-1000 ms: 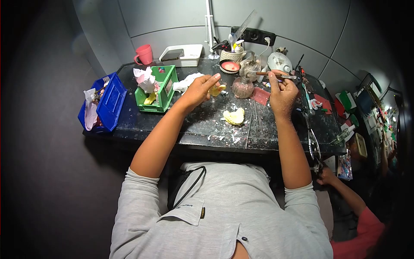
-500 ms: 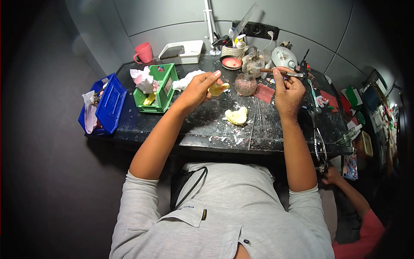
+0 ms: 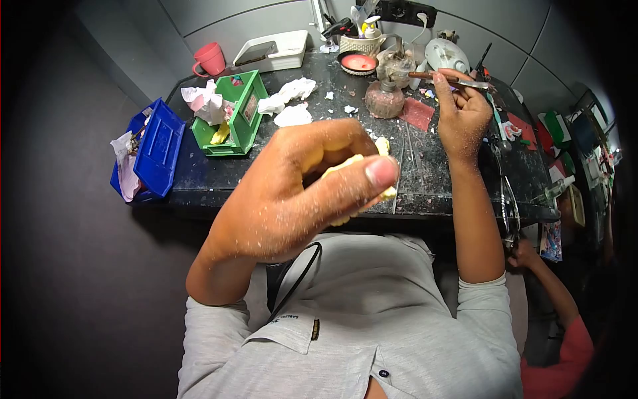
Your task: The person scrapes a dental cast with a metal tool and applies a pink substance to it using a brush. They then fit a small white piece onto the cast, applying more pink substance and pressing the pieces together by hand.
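Observation:
My left hand (image 3: 299, 189) is raised close to the camera, its thumb and fingers curled around a yellow dental cast (image 3: 343, 163). Most of that cast is hidden by the hand. White dust and crumbs cling to the skin. In my right hand (image 3: 463, 120), pinched over the back right of the bench, is a wax knife (image 3: 435, 77) with a brown handle and a metal blade pointing right. A spirit burner (image 3: 384, 101) with a clouded glass body stands left of the right hand. Beside the burner lies a pink wax sheet (image 3: 417, 114).
Scraps litter the dark bench (image 3: 299, 73). At left are a green bin (image 3: 251, 114), a blue bin (image 3: 159, 149) and a pink mug (image 3: 210, 60). A white tray (image 3: 286, 61) and a pink-filled dish (image 3: 359, 63) stand behind. Another person's hand (image 3: 525, 255) is at lower right.
My left hand has come up and much closer to the camera with the yellow cast, now covering the spot where another yellow cast lay. My right hand still holds the wax knife.

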